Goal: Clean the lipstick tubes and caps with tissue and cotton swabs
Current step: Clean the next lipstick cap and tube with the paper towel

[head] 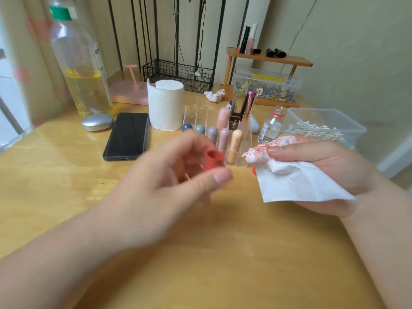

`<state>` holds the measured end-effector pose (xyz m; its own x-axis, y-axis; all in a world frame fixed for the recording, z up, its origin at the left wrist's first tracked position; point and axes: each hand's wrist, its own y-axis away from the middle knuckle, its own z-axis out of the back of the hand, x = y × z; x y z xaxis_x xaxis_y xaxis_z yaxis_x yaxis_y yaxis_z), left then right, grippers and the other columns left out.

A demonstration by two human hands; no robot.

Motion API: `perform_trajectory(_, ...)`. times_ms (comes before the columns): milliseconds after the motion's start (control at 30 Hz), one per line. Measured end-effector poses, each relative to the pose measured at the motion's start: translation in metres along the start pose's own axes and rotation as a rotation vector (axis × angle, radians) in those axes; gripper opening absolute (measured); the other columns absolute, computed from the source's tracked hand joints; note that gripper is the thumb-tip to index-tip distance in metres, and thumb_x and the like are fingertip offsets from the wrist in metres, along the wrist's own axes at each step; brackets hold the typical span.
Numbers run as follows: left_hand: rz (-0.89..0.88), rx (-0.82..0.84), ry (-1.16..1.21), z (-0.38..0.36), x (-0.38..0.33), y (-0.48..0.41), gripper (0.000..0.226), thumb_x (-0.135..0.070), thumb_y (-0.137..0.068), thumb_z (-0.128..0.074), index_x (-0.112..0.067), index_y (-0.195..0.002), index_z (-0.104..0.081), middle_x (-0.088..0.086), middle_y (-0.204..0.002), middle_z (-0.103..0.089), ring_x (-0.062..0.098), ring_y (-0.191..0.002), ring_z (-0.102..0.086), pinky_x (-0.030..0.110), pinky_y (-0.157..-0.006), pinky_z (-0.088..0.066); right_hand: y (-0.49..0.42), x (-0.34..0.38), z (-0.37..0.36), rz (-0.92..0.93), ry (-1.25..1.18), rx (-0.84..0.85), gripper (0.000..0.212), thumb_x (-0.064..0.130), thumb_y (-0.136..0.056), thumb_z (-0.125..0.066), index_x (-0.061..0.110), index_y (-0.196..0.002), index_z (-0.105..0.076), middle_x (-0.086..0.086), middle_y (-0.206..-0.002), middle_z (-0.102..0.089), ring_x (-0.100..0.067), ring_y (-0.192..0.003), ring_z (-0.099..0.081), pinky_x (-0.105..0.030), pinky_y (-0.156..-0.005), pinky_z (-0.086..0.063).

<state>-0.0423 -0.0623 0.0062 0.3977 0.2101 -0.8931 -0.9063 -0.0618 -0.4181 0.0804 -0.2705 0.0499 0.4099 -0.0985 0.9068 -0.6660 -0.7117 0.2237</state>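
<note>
Landmark: clear organizer point(200, 114), mid-table, with pastel lipsticks point(223, 139) upright in its front cells.

Left hand point(178, 175), directly in front of the organizer. Fingers are curled round a red cap point(214, 161), with the thumb below it. The hand is motion-blurred, so whether this is a cap or a tube body I can't say for sure; it reads as a short hollow piece. A dark open mouth shows at its top, so its long axis runs roughly upright.

Right hand point(323, 172), in front of the organizer's right corner. The thumb is clamped down on a tissue point(296, 184), pinching a bunched, red-smeared wad that points left toward the cap. The clean rest of the sheet hangs below the palm. A small red thing point(253, 170) peeks from under the tissue's left edge, too hidden to name.

Key relation: the wad lies just right of the cap, near but apart. The cap's mouth faces up, not at the wad. Judgement: the next wipe needs the cap tipped rightward, or the wad brought over and down into the mouth. The right hand would do the wiping; the left only presents.

Right of the organizer: glass bottle point(270, 128), then a box of cotton swabs point(312, 130), no hand on them. Left of it: tissue roll point(166, 105), then phone point(127, 136).
</note>
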Motion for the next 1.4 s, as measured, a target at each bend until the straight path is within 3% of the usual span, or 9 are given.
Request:
perform_trajectory(167, 0.087, -0.368, -0.391, 0.03, 0.016, -0.022, 0.019, -0.04, -0.076, -0.085, -0.033, -0.084, -0.07, -0.019, -0.07, -0.064, 0.012, -0.062, -0.057, 0.027, -0.061, -0.047, -0.012, -0.004, 0.006, 0.013, -0.048, 0.089, 0.024, -0.008, -0.087, -0.046, -0.011, -0.085, -0.07, -0.02, -0.092, -0.069, -0.023, -0.091, -0.072, -0.026, -0.079, -0.057)
perform_trajectory(300, 0.274, -0.275, -0.555, 0.039, 0.031, -0.028, 0.014, -0.031, -0.077, -0.084, -0.034, -0.081, -0.071, -0.028, -0.064, -0.063, -0.001, -0.057, -0.054, 0.009, -0.055, -0.04, -0.017, -0.008, 0.008, -0.01, 0.009, 0.092, 0.028, -0.007, -0.09, -0.052, -0.019, -0.115, -0.056, -0.025, -0.12, -0.054, -0.032, -0.128, -0.051, -0.041, -0.118, -0.027)
perform_trajectory(367, 0.337, -0.203, -0.585, 0.042, 0.036, -0.03, 0.02, -0.025, -0.078, -0.085, -0.03, -0.088, -0.068, -0.028, -0.075, -0.07, -0.006, -0.067, -0.063, 0.016, -0.073, -0.052, -0.015, -0.009, 0.008, 0.043, 0.108, 0.092, 0.013, -0.005, -0.084, -0.06, -0.002, -0.086, -0.073, -0.02, -0.103, -0.066, -0.03, -0.113, -0.061, -0.041, -0.111, -0.035)
perform_trajectory(467, 0.388, -0.206, -0.557, 0.045, 0.036, -0.03, 0.023, -0.023, -0.079, -0.084, -0.025, -0.09, -0.065, -0.017, -0.081, -0.075, 0.003, -0.075, -0.071, 0.033, -0.081, -0.057, -0.011, -0.007, -0.002, 0.152, 0.213, 0.037, 0.031, -0.002, -0.078, -0.062, 0.016, -0.054, -0.072, -0.007, -0.073, -0.071, -0.022, -0.083, -0.069, -0.035, -0.09, -0.049)
perform_trajectory(700, 0.356, -0.091, -0.625, 0.046, 0.031, -0.028, 0.017, -0.017, -0.084, -0.078, -0.032, -0.088, -0.072, -0.024, -0.081, -0.073, -0.003, -0.078, -0.068, 0.019, -0.079, -0.053, -0.009, -0.007, -0.004, 0.151, 0.282, -0.035, 0.01, 0.002, -0.073, -0.066, 0.01, -0.067, -0.068, -0.008, -0.068, -0.07, -0.016, -0.062, -0.069, -0.018, -0.052, -0.05)
perform_trajectory(833, 0.404, 0.048, -0.771, 0.044, 0.032, -0.029, 0.021, -0.01, -0.081, -0.068, -0.03, -0.083, -0.073, -0.012, -0.078, -0.07, 0.0, -0.074, -0.063, 0.009, -0.063, -0.048, -0.01, -0.009, -0.002, 0.138, 0.317, -0.045, 0.013, 0.004, -0.07, -0.073, 0.015, -0.065, -0.071, -0.01, -0.075, -0.071, -0.019, -0.072, -0.07, -0.023, -0.06, -0.052)
perform_trajectory(933, 0.422, 0.134, -0.826, 0.042, 0.032, -0.03, 0.021, -0.013, -0.082, -0.065, -0.031, -0.091, -0.072, -0.012, -0.086, -0.066, 0.004, -0.077, -0.062, 0.012, -0.067, -0.048, -0.011, -0.01, -0.004, 0.131, 0.344, -0.038, 0.018, 0.002, -0.067, -0.08, 0.019, -0.065, -0.073, -0.011, -0.081, -0.072, -0.023, -0.082, -0.07, -0.031, -0.073, -0.048)
perform_trajectory(1200, 0.338, 0.122, -0.859, 0.043, 0.035, -0.027, 0.041, -0.025, -0.079, -0.077, -0.035, -0.117, -0.065, -0.017, -0.096, -0.062, 0.003, -0.086, -0.056, 0.015, -0.078, -0.046, -0.01, -0.008, -0.006, 0.135, 0.365, -0.06, 0.021, 0.003, -0.068, -0.077, 0.021, -0.057, -0.072, -0.006, -0.071, -0.071, -0.016, -0.069, -0.069, -0.022, -0.062, -0.051)
perform_trajectory(1400, 0.097, -0.037, -0.865, 0.026, 0.023, -0.023, 0.065, -0.055, -0.068, -0.083, -0.03, -0.125, -0.064, -0.019, -0.103, -0.062, 0.009, -0.102, -0.051, 0.038, -0.095, -0.046, -0.01, -0.008, -0.003, 0.185, 0.321, -0.089, 0.027, 0.002, -0.075, -0.067, 0.019, -0.055, -0.071, -0.007, -0.067, -0.07, -0.015, -0.061, -0.068, -0.018, -0.051, -0.05)
